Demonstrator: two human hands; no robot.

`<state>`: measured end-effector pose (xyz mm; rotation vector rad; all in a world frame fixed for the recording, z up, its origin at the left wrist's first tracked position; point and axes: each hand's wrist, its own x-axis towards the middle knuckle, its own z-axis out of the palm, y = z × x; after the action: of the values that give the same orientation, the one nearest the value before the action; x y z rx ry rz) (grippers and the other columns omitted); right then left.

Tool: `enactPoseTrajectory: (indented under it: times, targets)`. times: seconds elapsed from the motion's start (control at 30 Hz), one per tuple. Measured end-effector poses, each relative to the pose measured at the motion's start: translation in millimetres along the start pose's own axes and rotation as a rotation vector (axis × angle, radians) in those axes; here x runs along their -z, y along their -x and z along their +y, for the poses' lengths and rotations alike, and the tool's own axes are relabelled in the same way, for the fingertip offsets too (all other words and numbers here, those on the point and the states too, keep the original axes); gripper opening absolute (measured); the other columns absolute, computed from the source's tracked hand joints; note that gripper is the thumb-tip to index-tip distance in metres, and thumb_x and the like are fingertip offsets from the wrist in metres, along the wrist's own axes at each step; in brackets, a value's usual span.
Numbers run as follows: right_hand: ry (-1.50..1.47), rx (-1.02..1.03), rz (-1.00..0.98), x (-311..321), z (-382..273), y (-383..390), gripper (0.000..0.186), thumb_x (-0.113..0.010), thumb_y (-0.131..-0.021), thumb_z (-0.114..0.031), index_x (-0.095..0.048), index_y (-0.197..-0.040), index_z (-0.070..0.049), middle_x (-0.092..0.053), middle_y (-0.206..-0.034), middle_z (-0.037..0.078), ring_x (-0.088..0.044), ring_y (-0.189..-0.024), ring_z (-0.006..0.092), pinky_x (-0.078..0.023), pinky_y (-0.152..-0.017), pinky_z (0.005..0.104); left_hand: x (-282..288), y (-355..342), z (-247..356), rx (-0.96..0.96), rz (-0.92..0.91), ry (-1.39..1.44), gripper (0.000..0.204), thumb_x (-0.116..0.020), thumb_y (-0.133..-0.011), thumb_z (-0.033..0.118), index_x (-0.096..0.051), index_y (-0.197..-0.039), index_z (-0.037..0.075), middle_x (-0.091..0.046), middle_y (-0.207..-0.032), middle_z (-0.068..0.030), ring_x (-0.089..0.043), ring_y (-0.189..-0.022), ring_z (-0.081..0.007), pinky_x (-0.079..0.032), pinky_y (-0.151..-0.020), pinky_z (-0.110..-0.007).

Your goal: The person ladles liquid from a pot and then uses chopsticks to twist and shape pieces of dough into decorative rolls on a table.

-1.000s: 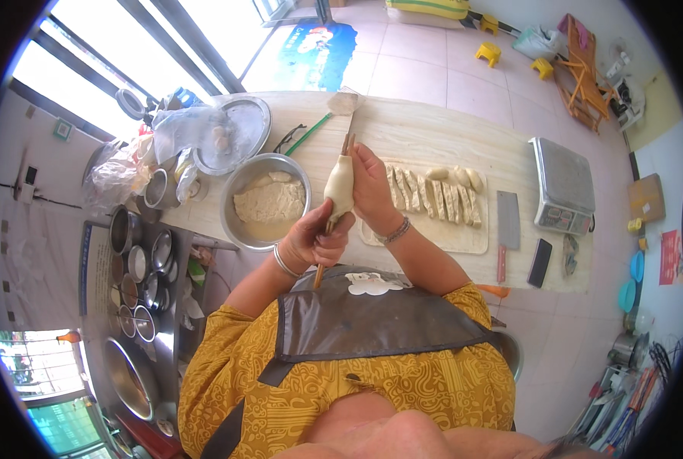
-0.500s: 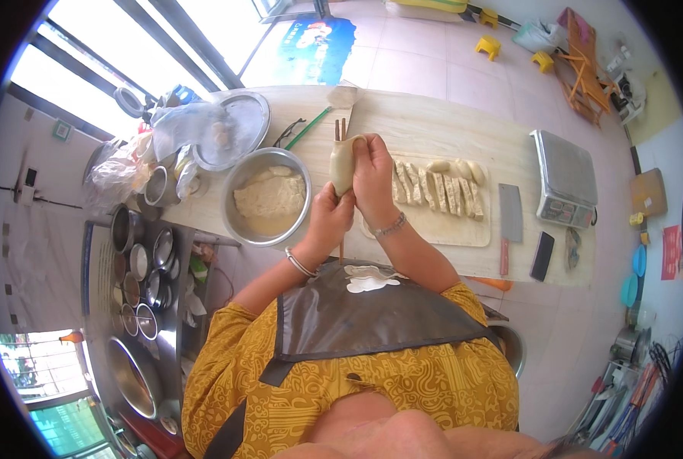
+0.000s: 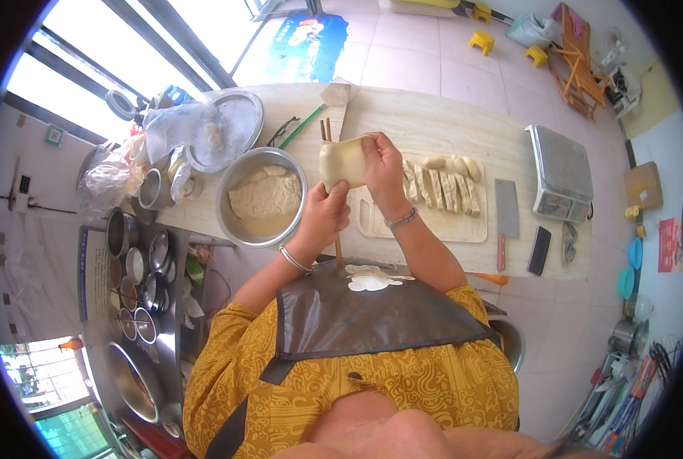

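A pale, smooth sheet of dough (image 3: 343, 162) hangs around a pair of wooden chopsticks (image 3: 325, 131), whose upper ends stick out above it. My left hand (image 3: 324, 214) is closed on the chopsticks, its thumb pressed to the dough's lower edge. With the fingers of my right hand (image 3: 385, 167) I pinch the dough's right edge, pulled out flat from the sticks. A metal basin (image 3: 238, 237) stands left of my hands, with a lumpy pale mass (image 3: 268, 197) in cloudy liquid. To the right, several cut strips (image 3: 445, 191) lie on a cutting board (image 3: 433, 228).
Right of the board lie a cleaver (image 3: 506, 210), a dark phone (image 3: 539, 251) and a scale (image 3: 562, 172). Behind the basin are a round metal lid (image 3: 242, 115), plastic bags, glasses (image 3: 282, 131) and a green stick (image 3: 303, 125). Metal bowls crowd a shelf (image 3: 174, 329) at left.
My right hand has moved right, drawing the dough from a narrow wrap into a wider flat sheet. The left hand still grips the chopsticks. The whole view has shifted slightly.
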<state>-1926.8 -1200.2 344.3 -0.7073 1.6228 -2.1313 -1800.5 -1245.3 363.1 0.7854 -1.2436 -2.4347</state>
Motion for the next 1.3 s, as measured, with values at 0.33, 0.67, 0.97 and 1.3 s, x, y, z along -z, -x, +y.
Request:
enactPoseTrajectory:
  times: [0.33,0.67,0.97,1.3]
  targets:
    - [0.151,0.170,-0.001,-17.1,-26.7,24.6,0.017,-0.050,-0.092,-0.016,-0.050,-0.080,-0.004,-0.052,-0.059,0.005,-0.049,-0.054,0.0074,-0.040,-0.049,0.0257,17.7,7.4,13.8,0.506,-0.441,0.358,0.051,-0.039,-0.087,0.062,-0.045,-0.079,0.012,-0.033,-0.054,0.0016,-0.028,-0.041,-0.0078,-0.019,-0.036,-0.021]
    - [-0.043,-0.136,-0.309,9.1,-40.7,20.9,0.011,-0.056,-0.089,-0.012,-0.057,-0.082,-0.004,-0.051,-0.060,-0.002,-0.040,-0.053,0.0042,-0.034,-0.049,0.0199,11.4,11.3,20.8,0.163,-0.123,-0.039,0.017,-0.056,-0.089,0.021,-0.049,-0.083,0.006,-0.034,-0.056,0.0036,-0.027,-0.040,-0.0046,-0.020,-0.036,-0.021]
    - [-0.257,-0.337,-0.343,32.3,-45.3,-9.4,0.011,-0.056,-0.089,-0.010,-0.060,-0.084,-0.001,-0.058,-0.065,0.002,-0.050,-0.053,0.0070,-0.037,-0.046,0.0173,5.6,22.8,23.6,0.361,-0.300,0.079,0.010,-0.052,-0.081,0.003,-0.051,-0.089,-0.003,-0.027,-0.050,0.0043,-0.023,-0.037,-0.0043,-0.020,-0.034,-0.022]
    - [-0.684,-0.428,-0.363,8.9,-43.9,8.1,0.015,-0.049,-0.093,-0.015,-0.056,-0.091,-0.001,-0.064,-0.086,0.013,-0.064,-0.074,0.0212,-0.054,-0.065,0.0302,-2.0,26.8,9.0,0.395,-0.469,0.599,0.015,-0.050,-0.080,0.005,-0.046,-0.092,-0.003,-0.027,-0.050,0.0031,-0.024,-0.036,-0.0051,-0.020,-0.033,-0.021]
